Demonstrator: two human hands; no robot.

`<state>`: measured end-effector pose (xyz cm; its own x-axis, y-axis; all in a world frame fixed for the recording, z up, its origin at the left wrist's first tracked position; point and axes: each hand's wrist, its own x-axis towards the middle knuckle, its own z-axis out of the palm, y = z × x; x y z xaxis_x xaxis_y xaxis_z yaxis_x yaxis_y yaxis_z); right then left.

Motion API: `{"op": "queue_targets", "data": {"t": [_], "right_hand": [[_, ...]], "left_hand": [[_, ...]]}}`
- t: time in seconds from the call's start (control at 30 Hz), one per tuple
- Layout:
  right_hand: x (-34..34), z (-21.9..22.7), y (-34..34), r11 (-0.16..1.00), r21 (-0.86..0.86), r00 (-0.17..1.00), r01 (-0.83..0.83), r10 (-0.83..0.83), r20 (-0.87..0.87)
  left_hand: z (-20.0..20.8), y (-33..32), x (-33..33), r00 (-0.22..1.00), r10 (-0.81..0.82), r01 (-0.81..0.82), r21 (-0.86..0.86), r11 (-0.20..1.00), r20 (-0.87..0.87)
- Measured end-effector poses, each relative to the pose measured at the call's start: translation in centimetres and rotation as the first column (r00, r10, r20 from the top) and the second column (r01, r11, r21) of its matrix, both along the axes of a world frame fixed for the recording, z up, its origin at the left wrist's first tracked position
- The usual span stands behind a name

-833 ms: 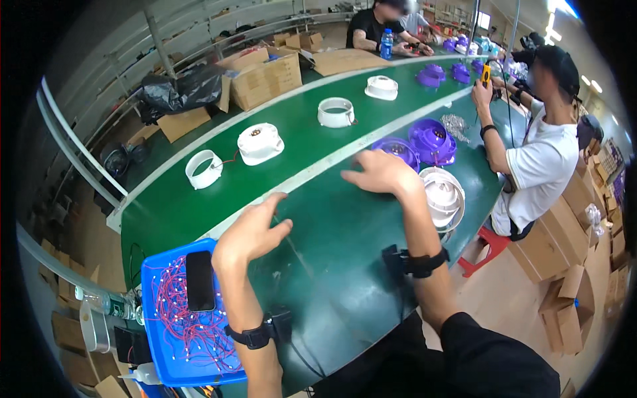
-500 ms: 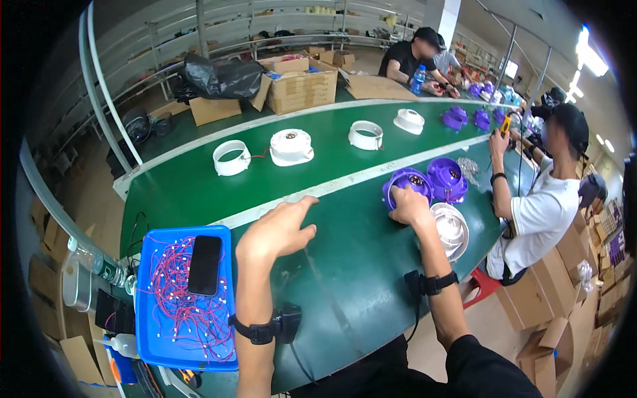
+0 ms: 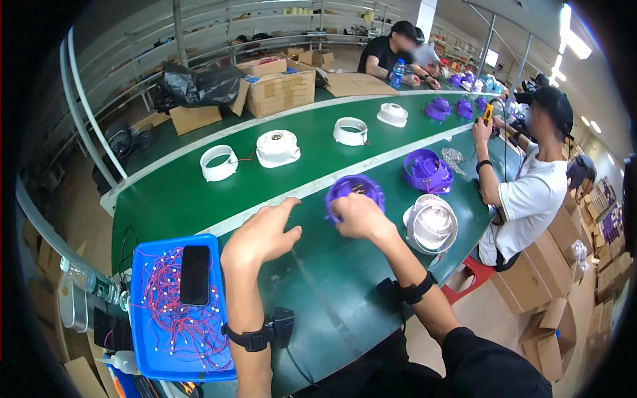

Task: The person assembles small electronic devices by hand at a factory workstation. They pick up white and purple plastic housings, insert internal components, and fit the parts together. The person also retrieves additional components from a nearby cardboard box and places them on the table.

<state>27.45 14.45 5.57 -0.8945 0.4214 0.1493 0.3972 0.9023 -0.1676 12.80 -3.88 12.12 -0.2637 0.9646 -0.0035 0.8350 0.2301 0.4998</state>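
Note:
My right hand (image 3: 361, 217) grips the near rim of a round purple plastic housing (image 3: 367, 186), which is slightly smeared by motion; metal-coloured parts show inside it. Over the green bench to the left, my left hand (image 3: 261, 237) is empty, its thumb and fingers apart. A second purple housing (image 3: 428, 174) rests to the right of the held one. Nearer to me sits a white round housing (image 3: 431, 225), its open side up. Beside my left forearm lies a blue tray (image 3: 215, 285) of thin red-and-blue wires (image 3: 176, 308), with a black phone (image 3: 195, 275) on top.
Along the green belt (image 3: 312, 156) stand white rings (image 3: 219, 163) and white housings (image 3: 277, 148), then purple ones (image 3: 438, 108). Small metal parts (image 3: 453, 159) lie in a heap at the right. A co-worker in a white shirt (image 3: 531, 192) holds a yellow-handled tool (image 3: 489, 114).
My right hand has moved left with the purple housing, away from the second purple one. My left hand stays spread over the bench. The whole view has shifted slightly.

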Motion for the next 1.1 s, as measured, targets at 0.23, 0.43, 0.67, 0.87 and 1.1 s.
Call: {"op": "queue_targets", "data": {"t": [0.23,0.43,0.67,0.87,1.1], "right_hand": [[-1.2,6.3,-3.2,0.748,-0.450,0.869,-0.488,0.467,-0.166],[-2.8,10.7,-3.1,0.633,-0.475,0.782,-0.612,0.393,-0.484],[-4.1,10.1,-3.3,0.477,-0.455,0.605,-0.752,0.227,-0.763],[-4.5,11.1,-7.3,0.597,-0.434,0.607,-0.675,0.115,-0.786],[-4.6,10.5,-10.2,0.797,-0.232,0.476,-0.557,0.078,-0.876]], "left_hand": [[-0.9,0.1,-1.2,0.999,-0.028,0.033,0.175,0.984,-0.029],[2.1,-0.5,-1.4,0.986,0.095,-0.157,0.585,0.796,0.136],[2.9,-0.2,-0.9,0.988,0.018,-0.126,0.727,0.674,0.154],[3.3,-1.5,-1.4,0.984,0.020,-0.146,0.751,0.644,0.175],[3.7,-0.4,-0.4,0.920,-0.055,-0.314,0.814,0.489,0.388]]}}
